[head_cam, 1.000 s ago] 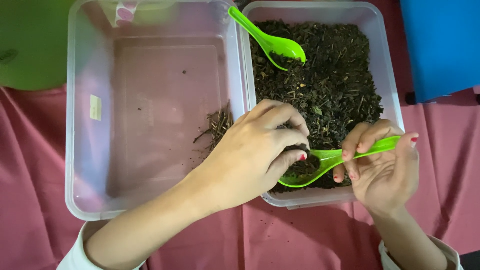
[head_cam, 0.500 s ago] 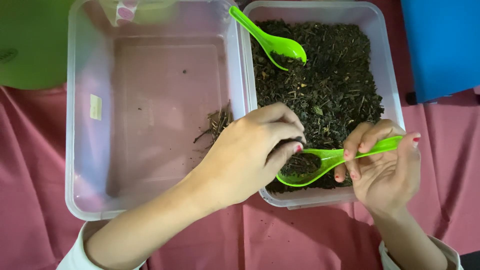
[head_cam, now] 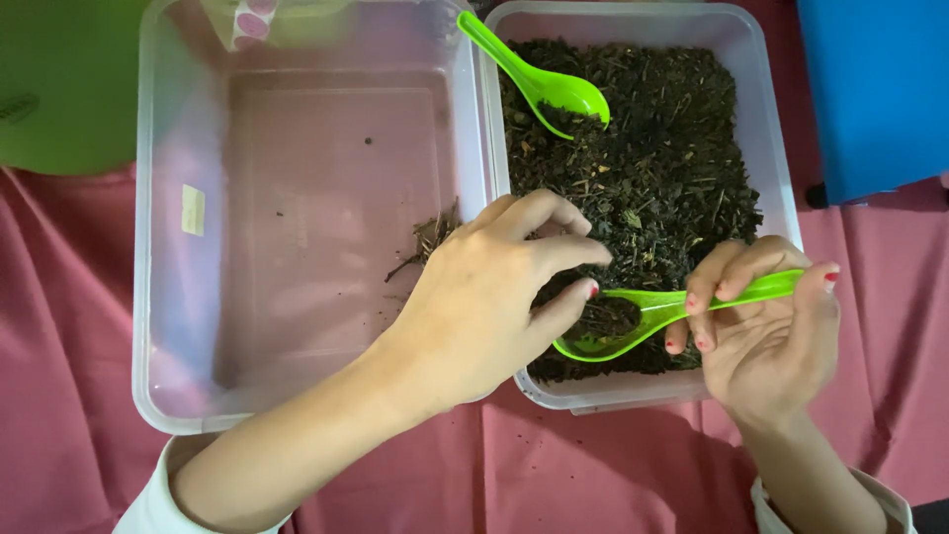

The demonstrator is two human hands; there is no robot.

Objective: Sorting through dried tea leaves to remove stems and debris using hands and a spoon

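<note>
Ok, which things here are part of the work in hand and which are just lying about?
In use:
right hand holding a green spoon
left hand with fingers at the spoon's bowl
right tub of dark soil mix
left tub with a small twig pile

Lying about:
second green spoon
green round object
blue object

Glossy plastic spoon, rough dry soil, translucent plastic tub.

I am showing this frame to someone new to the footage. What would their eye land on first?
Probably the bright green spoon low in the right clear tub, held by the right hand while the left hand picks at its bowl. Around it lies dark, crumbly plant matter, with a second green spoon resting at the top. The left clear tub holds only a small heap of twigs.
</note>
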